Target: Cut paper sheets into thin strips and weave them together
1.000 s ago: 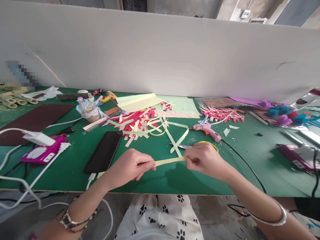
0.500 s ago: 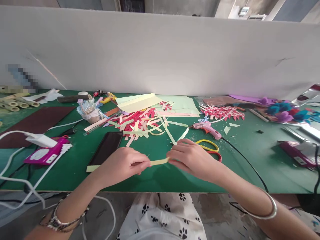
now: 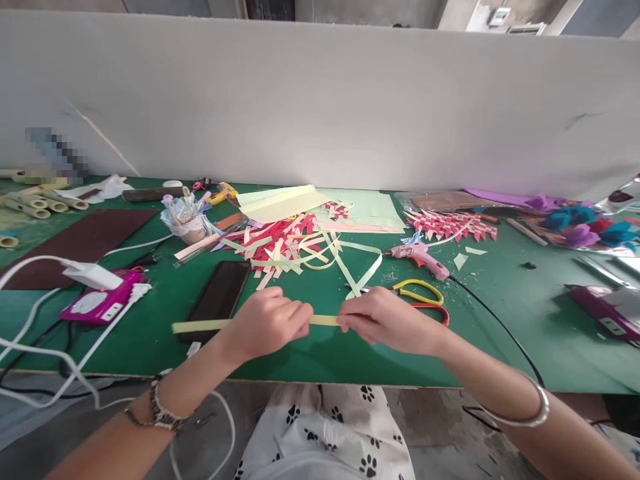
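A narrow pale yellow paper strip [image 3: 324,321] stretches between my two hands, just above the front of the table. My left hand [image 3: 273,323] is closed around it, and its loose end runs out left across the black phone [image 3: 219,293]. My right hand [image 3: 387,321] pinches the strip's other end. Right behind that hand lies a looped pale green strip [image 3: 370,267]. Scissors with yellow and red handles [image 3: 423,291] lie partly hidden by my right hand. Behind my hands spreads a pile of red, pink and pale paper strips [image 3: 280,247].
A pink glue gun [image 3: 423,259] lies to the right, its black cord trailing forward. Woven red-and-white paper pieces [image 3: 455,225] and pale paper sheets [image 3: 370,210] are at the back. On the left stand a purple power strip [image 3: 103,300] with white cables and a cup of tools [image 3: 187,223].
My left hand has turned and shifted slightly right, fingers now curled over the strip. The strip's loose left end now sits higher and straighter across the phone. The view has shifted slightly.
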The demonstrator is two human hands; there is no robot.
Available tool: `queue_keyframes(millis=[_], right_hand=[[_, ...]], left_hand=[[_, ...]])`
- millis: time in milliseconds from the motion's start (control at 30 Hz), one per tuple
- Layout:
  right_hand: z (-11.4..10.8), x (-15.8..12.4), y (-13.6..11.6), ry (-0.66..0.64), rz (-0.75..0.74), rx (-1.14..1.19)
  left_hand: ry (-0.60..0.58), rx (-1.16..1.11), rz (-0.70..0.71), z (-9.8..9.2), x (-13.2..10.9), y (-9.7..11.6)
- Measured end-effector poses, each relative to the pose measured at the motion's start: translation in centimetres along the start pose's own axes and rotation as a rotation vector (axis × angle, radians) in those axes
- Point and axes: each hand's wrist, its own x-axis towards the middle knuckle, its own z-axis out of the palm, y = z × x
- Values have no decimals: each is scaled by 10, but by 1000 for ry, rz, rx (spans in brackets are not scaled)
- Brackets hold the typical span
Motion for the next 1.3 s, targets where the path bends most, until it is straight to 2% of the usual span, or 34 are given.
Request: queue_keyframes(millis=[100, 167, 300, 400, 467, 500, 533, 600, 700, 800, 867, 1000, 1067, 1167, 1300], right_hand=[[-10, -13, 14, -25, 124, 222], [-17, -24, 25, -33, 206, 287], [-32, -47, 42, -43, 285, 253], [-36, -54, 43, -13, 251, 129], [-34, -50, 36, -12, 141, 3], [-32, -46, 31, -18, 68, -64], [-29, -41, 25, -21, -1, -127], [-26, -32, 14, -8, -119, -211], [-25, -28, 6, 26, -229, -236], [-27, -34, 6, 56, -235, -269], [-24, -37, 5, 112, -186, -382], [-2, -28, -4, 261, -158, -585], [13, -18, -11, 241, -214, -552], [29, -7, -15, 252, -204, -497], [33, -4, -8, 300, -180, -437]], left_hand=[[-38, 49, -40, -5, -24, -14], [-69, 93, -65, -9, -44, -26], [-115, 194, -147, -20, -89, -55], [-146, 299, -291, -28, -102, -67], [-126, 258, -414, -30, -91, -60], [-35, 169, -423, -30, -80, -53], [0, 20, -432, -29, -67, -43], [-34, -234, -367, -25, -39, -20], [-81, -459, -227, -18, -12, 7], [-139, -618, -272, -15, -7, 19], [-196, -662, -335, -15, -8, 21], [-337, -736, -405, -11, -3, 25], [-354, -801, -447, -8, 2, 29], [-349, -929, -539, -6, 10, 34], [-389, -1152, -637, -9, 12, 37]])
